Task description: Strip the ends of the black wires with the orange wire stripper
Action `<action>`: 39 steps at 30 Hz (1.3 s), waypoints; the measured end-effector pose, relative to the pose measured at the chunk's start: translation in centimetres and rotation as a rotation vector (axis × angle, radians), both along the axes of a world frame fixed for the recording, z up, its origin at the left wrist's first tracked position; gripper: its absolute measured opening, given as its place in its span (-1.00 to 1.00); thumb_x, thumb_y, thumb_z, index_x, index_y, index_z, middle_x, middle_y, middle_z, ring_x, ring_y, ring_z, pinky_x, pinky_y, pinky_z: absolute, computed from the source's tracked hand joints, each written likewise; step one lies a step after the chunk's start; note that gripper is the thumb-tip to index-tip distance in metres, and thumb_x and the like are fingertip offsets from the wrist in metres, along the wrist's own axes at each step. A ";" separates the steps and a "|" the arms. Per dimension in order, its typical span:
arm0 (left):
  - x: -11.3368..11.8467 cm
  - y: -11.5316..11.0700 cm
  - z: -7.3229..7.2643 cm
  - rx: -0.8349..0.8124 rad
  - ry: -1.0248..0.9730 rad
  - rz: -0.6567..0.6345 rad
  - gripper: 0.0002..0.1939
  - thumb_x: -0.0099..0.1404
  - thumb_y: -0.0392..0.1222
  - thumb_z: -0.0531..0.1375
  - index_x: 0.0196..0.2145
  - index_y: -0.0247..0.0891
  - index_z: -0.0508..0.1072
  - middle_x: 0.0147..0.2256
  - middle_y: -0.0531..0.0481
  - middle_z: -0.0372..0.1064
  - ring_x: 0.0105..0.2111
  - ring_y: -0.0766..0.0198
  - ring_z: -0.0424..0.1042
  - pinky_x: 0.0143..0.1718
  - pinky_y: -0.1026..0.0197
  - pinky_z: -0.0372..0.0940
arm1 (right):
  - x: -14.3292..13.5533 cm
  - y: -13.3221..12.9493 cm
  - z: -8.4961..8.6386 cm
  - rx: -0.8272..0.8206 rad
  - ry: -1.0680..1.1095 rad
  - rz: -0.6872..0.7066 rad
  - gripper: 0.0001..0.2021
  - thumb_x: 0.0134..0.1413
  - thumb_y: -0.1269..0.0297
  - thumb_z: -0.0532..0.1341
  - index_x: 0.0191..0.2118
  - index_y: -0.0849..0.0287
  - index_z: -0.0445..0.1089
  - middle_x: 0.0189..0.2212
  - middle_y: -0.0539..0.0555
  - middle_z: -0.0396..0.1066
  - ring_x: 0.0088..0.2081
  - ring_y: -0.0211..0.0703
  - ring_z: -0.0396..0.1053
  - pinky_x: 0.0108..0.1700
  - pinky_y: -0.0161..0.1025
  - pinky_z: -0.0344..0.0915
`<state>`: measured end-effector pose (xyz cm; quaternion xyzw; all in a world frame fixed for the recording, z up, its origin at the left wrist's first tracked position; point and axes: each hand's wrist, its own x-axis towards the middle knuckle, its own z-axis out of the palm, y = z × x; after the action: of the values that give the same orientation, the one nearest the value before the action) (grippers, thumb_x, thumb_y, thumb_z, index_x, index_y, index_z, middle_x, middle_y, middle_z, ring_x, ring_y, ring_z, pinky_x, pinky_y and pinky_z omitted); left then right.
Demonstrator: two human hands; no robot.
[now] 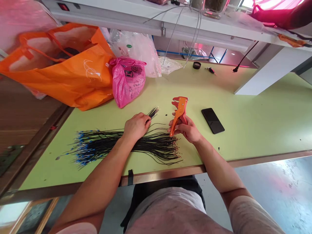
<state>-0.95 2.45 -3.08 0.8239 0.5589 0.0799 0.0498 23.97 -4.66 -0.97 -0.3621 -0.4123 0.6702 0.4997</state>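
Note:
My right hand (188, 128) is wrapped round the handles of an orange and red wire stripper (180, 109), whose jaws point up and to the left. My left hand (137, 125) is closed over a small bunch of black wires (153, 112), with their stripped ends showing past the fingers. Beneath my left forearm a wide bundle of black wires (156, 145) lies across the table. Blue tips (85, 148) cover its left end, and bare copper-coloured ends show at its right. A few single wires curve from near my left hand toward the wire stripper.
A black phone (213, 121) lies right of my right hand. An orange bag (73, 74) and a pink plastic bag (129, 81) stand at the back left. Behind are a black tape roll (196, 65), keys (211, 70) and a white shelf support (258, 71). The table's front edge (165, 174) is near me.

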 end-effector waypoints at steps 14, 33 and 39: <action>1.4 0.3 0.8 -0.019 0.134 -0.031 -0.66 0.51 -0.17 0.02 -0.11 -0.24 0.61 -0.06 -0.19 0.54 0.04 -0.01 0.49 -0.16 0.11 0.37 | -0.3 0.1 -0.3 -0.010 0.014 -0.012 -0.46 -0.04 0.44 0.33 0.10 0.13 0.26 -0.23 0.02 0.56 -0.30 -0.05 0.64 -0.35 -0.16 0.60; 2.1 1.0 0.3 -0.003 0.096 -0.034 -0.69 0.45 -0.21 0.03 -0.18 -0.29 0.58 -0.11 -0.24 0.55 -0.02 -0.04 0.52 -0.06 0.07 0.38 | -0.7 -0.1 -0.3 -0.010 0.034 -0.066 -0.48 -0.06 0.44 0.33 0.08 0.11 0.27 -0.24 0.02 0.55 -0.34 -0.06 0.62 -0.35 -0.15 0.57; 1.3 1.2 -0.1 0.105 0.027 -0.057 -0.68 0.46 -0.18 0.01 -0.18 -0.29 0.55 -0.16 -0.25 0.54 -0.08 -0.04 0.52 0.01 0.03 0.39 | -0.6 0.0 -0.4 -0.013 0.057 -0.086 -0.46 -0.05 0.44 0.33 0.09 0.12 0.25 -0.23 0.03 0.55 -0.34 -0.08 0.62 -0.34 -0.17 0.58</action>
<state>0.30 3.61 -3.22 0.8419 0.5309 0.0964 0.0012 23.41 -4.64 -1.39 -0.3635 -0.3778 0.6606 0.5373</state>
